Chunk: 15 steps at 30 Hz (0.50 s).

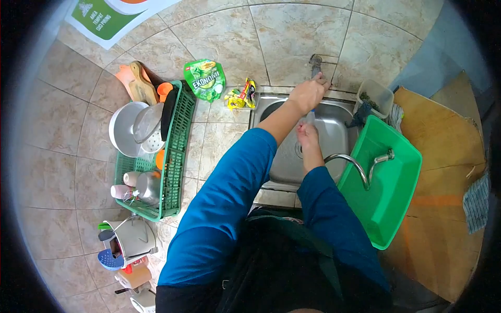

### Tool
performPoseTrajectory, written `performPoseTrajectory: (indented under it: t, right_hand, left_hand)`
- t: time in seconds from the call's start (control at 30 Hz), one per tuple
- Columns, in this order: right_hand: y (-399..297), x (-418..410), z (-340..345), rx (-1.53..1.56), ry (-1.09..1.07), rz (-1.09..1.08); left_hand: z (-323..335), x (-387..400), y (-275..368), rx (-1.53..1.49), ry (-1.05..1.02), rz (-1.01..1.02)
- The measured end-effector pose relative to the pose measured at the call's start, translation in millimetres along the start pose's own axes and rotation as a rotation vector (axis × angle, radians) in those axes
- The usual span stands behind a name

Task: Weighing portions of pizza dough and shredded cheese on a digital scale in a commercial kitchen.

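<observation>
My left hand (311,94) is up at the wall, its fingers closed over the wall tap (316,67). Just below it, my right hand (308,135) is held under the tap's spout, over the stainless steel sink (328,129). Its fingers look curled, but whether anything is in them is hard to see. The sink's drain is partly hidden behind this hand. A curved chrome pipe (352,162) reaches from the right hand's wrist across a green plastic basin (399,191) at the sink's right side.
Left of the sink stand a green dish basket (172,184) with bowls and cups, a green soap pouch (205,80) and a tub of yellow packets (240,96). A utensil pail (135,238) is further left. Right are a clear container (377,96) and cardboard (438,156).
</observation>
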State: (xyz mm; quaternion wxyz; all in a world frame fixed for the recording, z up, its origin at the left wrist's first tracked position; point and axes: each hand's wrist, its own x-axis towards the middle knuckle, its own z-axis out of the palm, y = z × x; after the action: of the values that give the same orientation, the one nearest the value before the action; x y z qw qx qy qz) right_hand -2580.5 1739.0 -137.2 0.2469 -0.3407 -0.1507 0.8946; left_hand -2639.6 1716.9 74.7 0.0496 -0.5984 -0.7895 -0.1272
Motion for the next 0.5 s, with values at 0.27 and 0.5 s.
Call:
performPoseTrajectory:
  t: [0.27,0.5]
  right_hand:
    - [-10.6,6.5,15.1,0.01,-0.077,0.158]
    - [-5.0,8.9,13.5,0.093,-0.108,0.238]
  left_hand:
    - [-0.7,-1.6,1.3,0.009,0.011,-0.023]
    - [0.0,-1.5,5.2,-0.002,0.036,-0.036]
